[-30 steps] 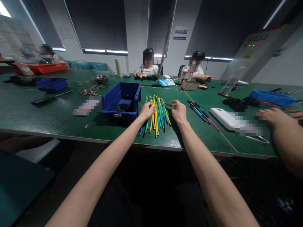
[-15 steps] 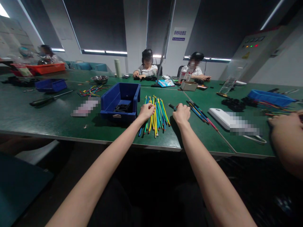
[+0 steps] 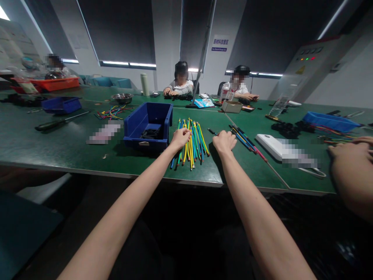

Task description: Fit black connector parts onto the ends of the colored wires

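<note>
Wires: slim yellow, green and blue plastic-sheathed lengths (image 3: 191,149), fanned on the green worktop (image 3: 72,151); probably light, springy; best gripped mid-length.
Left hand (image 3: 181,137): over them, fingers bunched; cannot tell whether pinching.
Right hand (image 3: 225,140): fingers curled by thin black rod (image 3: 211,131); grip hidden.

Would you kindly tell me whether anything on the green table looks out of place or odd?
Mildly, yes: the thin colored wires near the metal bowl lie in a loose tangle, unlike the neater row of cables by the left hand. No spill is evident.
</note>
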The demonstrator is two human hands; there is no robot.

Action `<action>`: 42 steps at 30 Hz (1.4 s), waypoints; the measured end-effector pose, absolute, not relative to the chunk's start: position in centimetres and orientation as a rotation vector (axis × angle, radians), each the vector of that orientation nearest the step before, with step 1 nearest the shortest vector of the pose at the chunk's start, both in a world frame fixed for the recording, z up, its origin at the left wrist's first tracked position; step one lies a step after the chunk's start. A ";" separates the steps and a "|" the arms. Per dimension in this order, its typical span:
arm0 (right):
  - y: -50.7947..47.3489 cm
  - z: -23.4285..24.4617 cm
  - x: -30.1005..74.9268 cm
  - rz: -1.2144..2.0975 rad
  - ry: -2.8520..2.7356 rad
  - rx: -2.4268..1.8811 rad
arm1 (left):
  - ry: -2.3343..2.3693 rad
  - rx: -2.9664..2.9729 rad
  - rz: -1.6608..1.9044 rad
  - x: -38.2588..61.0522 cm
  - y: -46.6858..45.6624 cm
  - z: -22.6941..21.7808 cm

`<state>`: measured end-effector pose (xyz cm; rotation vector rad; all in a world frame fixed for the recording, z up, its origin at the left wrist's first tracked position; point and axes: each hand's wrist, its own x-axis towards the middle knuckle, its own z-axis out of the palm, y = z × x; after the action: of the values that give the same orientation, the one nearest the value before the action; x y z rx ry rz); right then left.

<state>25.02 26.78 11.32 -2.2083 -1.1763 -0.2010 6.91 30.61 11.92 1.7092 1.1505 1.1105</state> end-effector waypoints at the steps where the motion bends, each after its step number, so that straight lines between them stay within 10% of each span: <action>1: 26.7 11.4 25.0 -0.202 -1.173 -2.222 | 1.151 1.710 1.109 6.9 30.6 11.9; 42: 27.9 11.1 32.0 -0.391 -1.465 -2.322 | 1.212 1.888 1.046 6.7 31.0 11.6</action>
<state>32.01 27.91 11.11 -2.3217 -1.4653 -0.3915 6.66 30.95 11.58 1.8884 1.2123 1.0463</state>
